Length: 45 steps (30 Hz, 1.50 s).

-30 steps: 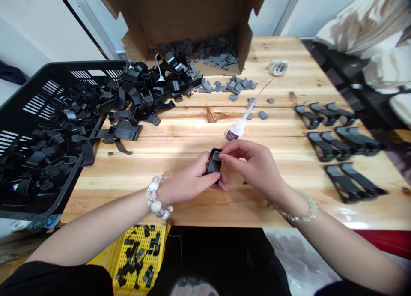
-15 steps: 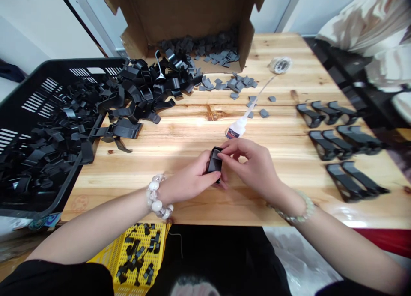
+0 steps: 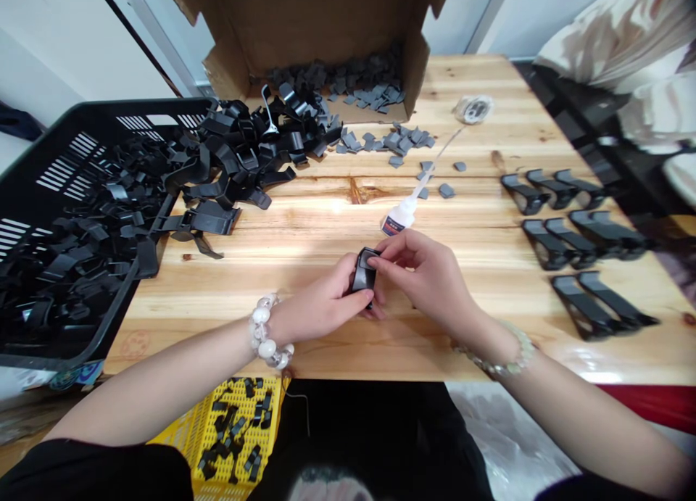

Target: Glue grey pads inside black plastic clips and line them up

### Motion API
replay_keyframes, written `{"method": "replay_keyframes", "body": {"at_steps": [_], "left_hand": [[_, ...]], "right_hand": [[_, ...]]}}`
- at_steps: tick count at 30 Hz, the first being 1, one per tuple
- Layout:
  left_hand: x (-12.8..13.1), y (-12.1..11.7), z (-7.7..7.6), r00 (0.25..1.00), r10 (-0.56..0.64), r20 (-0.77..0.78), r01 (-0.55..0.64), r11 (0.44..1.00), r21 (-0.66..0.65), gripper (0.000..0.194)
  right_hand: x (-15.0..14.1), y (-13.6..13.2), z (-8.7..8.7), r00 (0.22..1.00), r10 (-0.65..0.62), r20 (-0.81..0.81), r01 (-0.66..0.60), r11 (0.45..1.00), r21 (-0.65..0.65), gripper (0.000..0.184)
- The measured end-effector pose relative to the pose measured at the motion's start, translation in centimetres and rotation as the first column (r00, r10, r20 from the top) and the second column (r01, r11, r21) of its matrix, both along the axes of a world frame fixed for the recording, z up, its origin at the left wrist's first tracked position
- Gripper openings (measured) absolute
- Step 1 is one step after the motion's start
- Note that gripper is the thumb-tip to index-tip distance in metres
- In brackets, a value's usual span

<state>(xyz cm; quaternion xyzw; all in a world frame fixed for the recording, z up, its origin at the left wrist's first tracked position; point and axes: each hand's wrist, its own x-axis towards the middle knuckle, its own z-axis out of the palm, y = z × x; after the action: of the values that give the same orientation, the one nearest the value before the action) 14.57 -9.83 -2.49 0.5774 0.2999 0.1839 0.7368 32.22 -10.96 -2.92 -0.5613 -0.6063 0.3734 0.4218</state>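
Near the front middle of the table, my left hand [image 3: 329,298] is closed round a curved black plastic clip [image 3: 363,276], its thumb lying across the lower part. A small grey pad [image 3: 367,259] lies on the clip's upper end. My right hand [image 3: 427,272] has its thumb on that pad and its index finger bent at the clip's edge; part of the contact is hidden by the fingers. Just beyond my right hand rests a white glue bottle [image 3: 401,217], tipped over, its long thin nozzle pointing away to the right.
Black clips spill from a black crate [image 3: 90,352] on the left. A cardboard box [image 3: 337,22] with grey pads stands at the back, and more loose pads [image 3: 402,140] lie before it. A tape roll [image 3: 475,109] and rows of clips [image 3: 576,243] occupy the right. Below is a yellow basket [image 3: 188,432].
My right thumb has shifted slightly and now presses on the grey pad, which sits flatter against the clip. My left hand keeps its hold in the same place.
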Motion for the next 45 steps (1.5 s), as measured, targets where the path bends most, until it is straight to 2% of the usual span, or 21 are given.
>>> {"method": "replay_keyframes", "body": {"at_steps": [7, 22, 30, 33, 39, 45], "left_hand": [[0.1, 0.1, -0.1, 1.000, -0.007, -0.009, 0.007, 1.000, 0.004, 0.020], [0.0, 0.0, -0.4, 1.000, -0.005, -0.023, 0.005, 1.000, 0.017, 0.018], [-0.1, -0.1, -0.7, 0.998, -0.010, -0.059, 0.019, 0.989, 0.147, 0.022], [0.0, 0.0, -0.5, 0.999, -0.005, -0.041, 0.009, 0.993, 0.114, 0.022], [-0.1, 0.7, 0.3, 0.991, 0.049, 0.121, -0.046, 0.999, -0.029, 0.019], [-0.3, 0.9, 0.6, 0.993, 0.072, 0.094, -0.062, 0.993, -0.105, 0.014]], "right_hand": [[0.0, 0.1, -0.1, 0.997, 0.011, -0.078, -0.016, 0.998, -0.057, 0.017], [0.0, 0.3, 0.2, 0.990, 0.023, -0.140, -0.033, 0.997, -0.071, 0.020], [-0.3, 0.2, 0.4, 0.985, 0.039, -0.166, -0.053, 0.995, -0.079, 0.018], [-0.2, 0.3, 0.6, 0.978, 0.046, -0.204, -0.067, 0.993, -0.095, 0.019], [0.3, 0.4, 1.2, 0.904, 0.069, -0.422, -0.158, 0.971, -0.180, 0.021], [0.6, 0.6, 1.0, 0.911, 0.078, -0.404, -0.165, 0.969, -0.184, 0.015]]}}
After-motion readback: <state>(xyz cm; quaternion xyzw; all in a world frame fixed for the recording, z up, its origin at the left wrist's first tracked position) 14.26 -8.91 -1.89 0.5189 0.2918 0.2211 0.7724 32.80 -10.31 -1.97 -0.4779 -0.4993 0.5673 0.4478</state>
